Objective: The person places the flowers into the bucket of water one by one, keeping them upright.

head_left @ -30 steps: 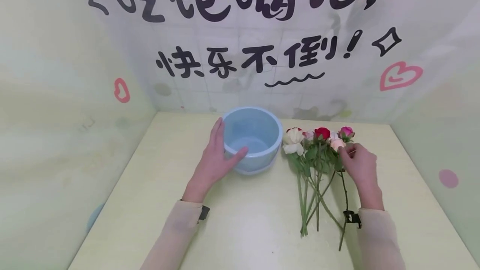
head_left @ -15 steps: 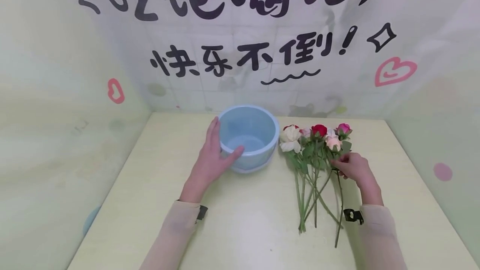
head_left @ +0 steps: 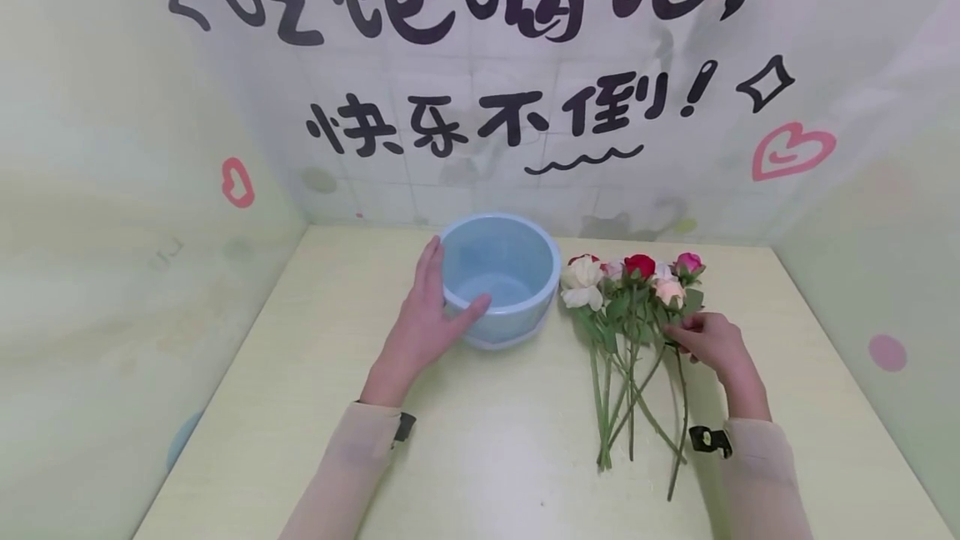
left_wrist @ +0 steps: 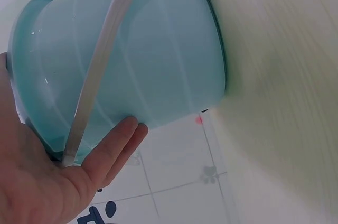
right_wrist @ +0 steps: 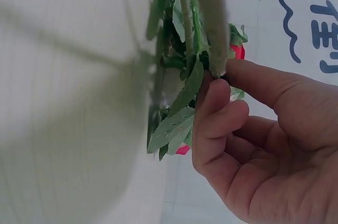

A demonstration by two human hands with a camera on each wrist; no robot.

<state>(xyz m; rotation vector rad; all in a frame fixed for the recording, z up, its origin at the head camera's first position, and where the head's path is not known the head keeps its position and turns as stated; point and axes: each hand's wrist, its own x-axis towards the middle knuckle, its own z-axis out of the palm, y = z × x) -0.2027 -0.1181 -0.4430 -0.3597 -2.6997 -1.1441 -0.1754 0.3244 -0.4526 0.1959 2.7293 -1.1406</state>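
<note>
A light blue plastic bucket (head_left: 517, 325) stands upright near the back wall. My left hand (head_left: 422, 325) rests against its left side, fingers extended along the wall and thumb across the near rim. The left wrist view shows the bucket's pale handle (left_wrist: 97, 71) hanging down its side, close to the palm. To the right of the bucket, my right hand (head_left: 714, 346) pinches the stem of a pale pink rose (head_left: 670, 292) just below its leaves. That stem (right_wrist: 211, 18) runs between thumb and fingers in the right wrist view.
Several other roses lie bunched beside it, among them a white rose (head_left: 582, 275), a red rose (head_left: 639, 265) and a magenta rose (head_left: 688, 262). Their stems (head_left: 604, 415) cross and point toward me on the pale table (head_left: 480, 457). A printed wall (head_left: 480, 182) closes off the back.
My right hand has moved from the pale pink rose's bloom down to its stem and now pinches it there. The left hand has stayed at the bucket.
</note>
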